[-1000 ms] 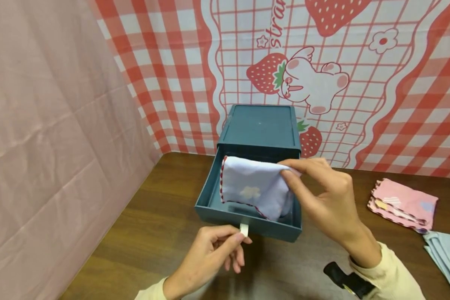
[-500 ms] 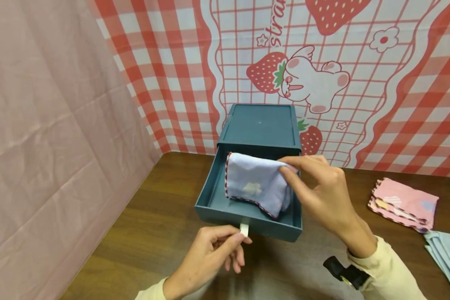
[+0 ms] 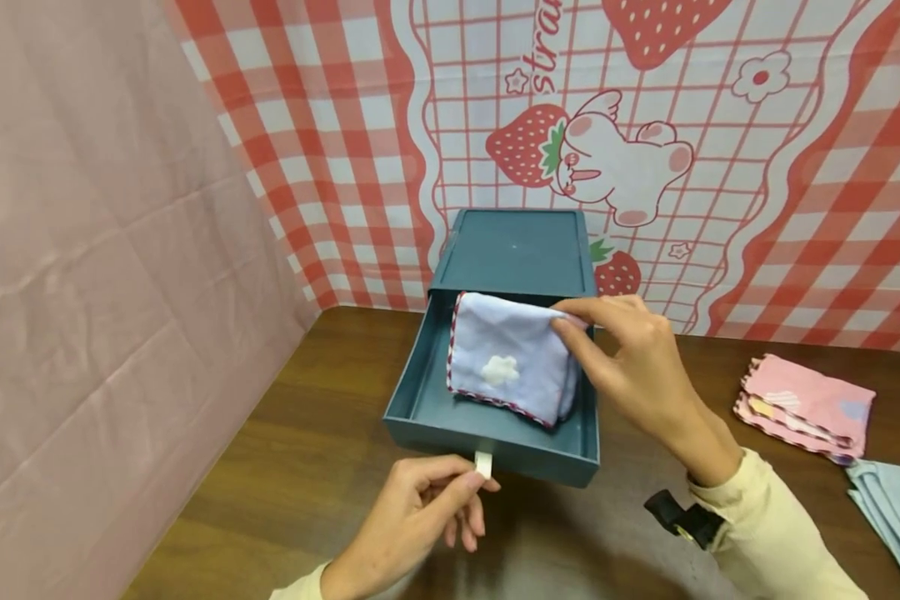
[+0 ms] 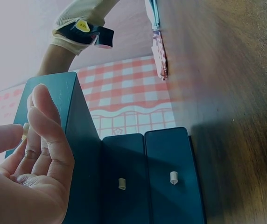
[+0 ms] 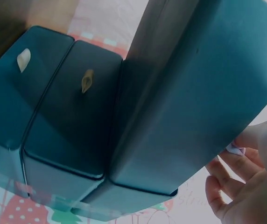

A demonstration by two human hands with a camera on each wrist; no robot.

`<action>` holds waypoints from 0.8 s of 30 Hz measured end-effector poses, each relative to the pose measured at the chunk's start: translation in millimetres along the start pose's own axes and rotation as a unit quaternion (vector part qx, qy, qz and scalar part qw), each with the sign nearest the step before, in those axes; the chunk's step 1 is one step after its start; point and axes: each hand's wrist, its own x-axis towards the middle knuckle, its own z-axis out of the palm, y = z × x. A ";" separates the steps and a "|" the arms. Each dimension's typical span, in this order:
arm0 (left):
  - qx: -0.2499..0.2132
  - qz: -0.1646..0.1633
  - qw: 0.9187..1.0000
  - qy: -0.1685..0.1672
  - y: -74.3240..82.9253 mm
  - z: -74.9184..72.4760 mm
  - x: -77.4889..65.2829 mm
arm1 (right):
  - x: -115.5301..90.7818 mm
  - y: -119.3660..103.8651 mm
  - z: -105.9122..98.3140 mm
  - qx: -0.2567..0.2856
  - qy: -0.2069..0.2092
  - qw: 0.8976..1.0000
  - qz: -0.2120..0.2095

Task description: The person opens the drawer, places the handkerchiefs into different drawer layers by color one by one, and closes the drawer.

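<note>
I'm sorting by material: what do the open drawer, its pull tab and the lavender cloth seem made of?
Open drawer: probably molded plastic, satin, by its smooth, faintly shiny walls.
Pull tab: matte pale strip, perhaps fabric or plastic; too small to tell.
Lavender cloth: likely matte fabric, by its folds and trimmed edge.

Sideways, cut-off "stra" lettering [image 3: 546, 46] on checked backdrop [image 3: 600, 158]

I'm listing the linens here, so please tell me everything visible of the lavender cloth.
The lavender cloth looks like soft, thin fabric, apparently folded, with a white flower-like shape and a red-and-white trim along its left and lower edges in the head view. It hangs at a slant within the open drawer, its upper right corner pinched by the right hand. Whether it touches the drawer's floor is unclear.
</note>
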 end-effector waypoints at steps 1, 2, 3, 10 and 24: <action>0.001 -0.003 1.000 0.001 0.0 -0.1 0.0 | 1.7 1.5 -0.3 -0.001 -0.003 1.000 -0.004; 0.001 -0.004 1.000 0.002 0.0 -0.2 0.0 | 3.2 3.1 -0.7 -0.004 -0.007 1.000 -0.007; 0.001 -0.004 1.000 0.002 -0.1 -0.3 0.1 | 4.8 4.6 -1.0 -0.007 -0.011 1.000 -0.008; 0.000 0.005 1.000 0.001 -1.2 -1.0 -0.3 | 12.1 11.6 0.9 -0.021 -0.044 0.999 -0.023; -0.012 0.016 1.000 0.003 -1.5 -1.8 0.6 | 34.6 8.2 12.4 -0.128 -0.212 0.968 -0.038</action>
